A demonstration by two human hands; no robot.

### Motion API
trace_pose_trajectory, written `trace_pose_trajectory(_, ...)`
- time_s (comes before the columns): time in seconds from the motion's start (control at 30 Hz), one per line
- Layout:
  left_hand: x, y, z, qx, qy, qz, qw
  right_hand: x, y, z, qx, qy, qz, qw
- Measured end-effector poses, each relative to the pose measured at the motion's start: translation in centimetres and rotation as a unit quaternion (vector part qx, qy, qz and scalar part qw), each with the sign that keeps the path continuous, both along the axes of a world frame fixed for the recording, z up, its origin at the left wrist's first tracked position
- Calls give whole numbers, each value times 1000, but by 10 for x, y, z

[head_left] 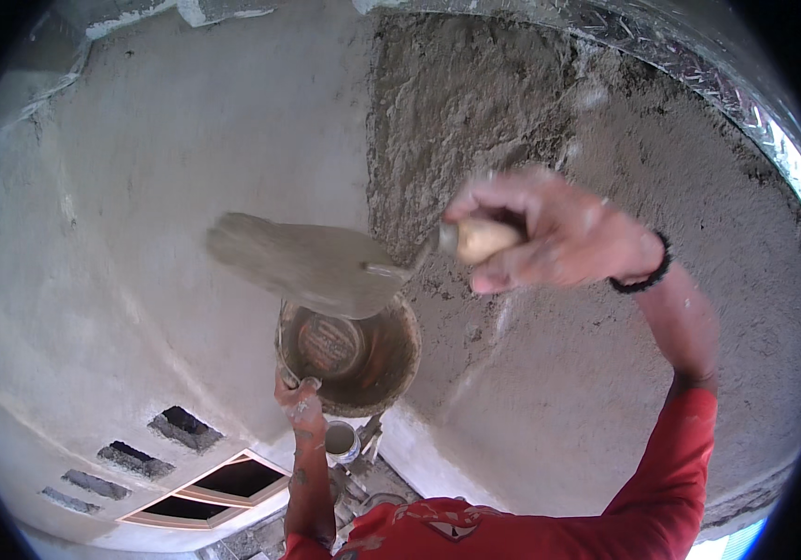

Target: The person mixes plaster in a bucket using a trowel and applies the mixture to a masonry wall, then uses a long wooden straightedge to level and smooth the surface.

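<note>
My right hand (pixel 550 231) is closed round the light wooden handle of a trowel (pixel 302 261), raised in front of the wall. Its broad grey blade points left and hides part of a bucket's rim. Lower down, my left hand (pixel 300 403) grips the edge of that mortar-stained bucket (pixel 386 359), which is tilted so its inside shows. Some residue coats the bucket's bottom and walls. Behind the trowel, a rough, dark, wet-looking mortar patch (pixel 456 93) meets smoother grey plaster (pixel 214 121) along an upright edge.
Below my left hand, a small white bucket (pixel 341 441) stands among debris on the floor. At the lower left, a wooden window frame (pixel 209 490) and several slots (pixel 186 427) open in the wall. A rough ledge (pixel 690 56) curves along the upper right.
</note>
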State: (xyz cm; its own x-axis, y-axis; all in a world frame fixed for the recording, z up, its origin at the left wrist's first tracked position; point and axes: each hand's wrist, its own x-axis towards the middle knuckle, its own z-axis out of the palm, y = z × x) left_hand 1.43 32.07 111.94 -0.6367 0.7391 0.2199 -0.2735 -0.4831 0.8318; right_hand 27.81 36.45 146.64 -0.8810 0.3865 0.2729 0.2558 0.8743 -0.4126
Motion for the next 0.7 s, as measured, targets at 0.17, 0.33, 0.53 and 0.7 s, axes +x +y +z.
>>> trace_pose_trajectory(0.17, -6, -7, -12, -34, 4, 26, 999, -12, -15, 54, -161, 45, 44, 985)
trace_pose_trajectory(0.33, 3, -14, -18, -34, 25, 7, 999, 85, 120, 49, -221, 219, -41, 950)
trace_pose_trajectory(0.53, -14, -10, -49, -44, 13, -8, 999, 126, 102, 59, 117, 185, -389, 895)
trace_pose_trajectory(0.7, -10, 52, -99, -158, 88, 98, 979, 133, 59, -55, -95, 186, -355, 911)
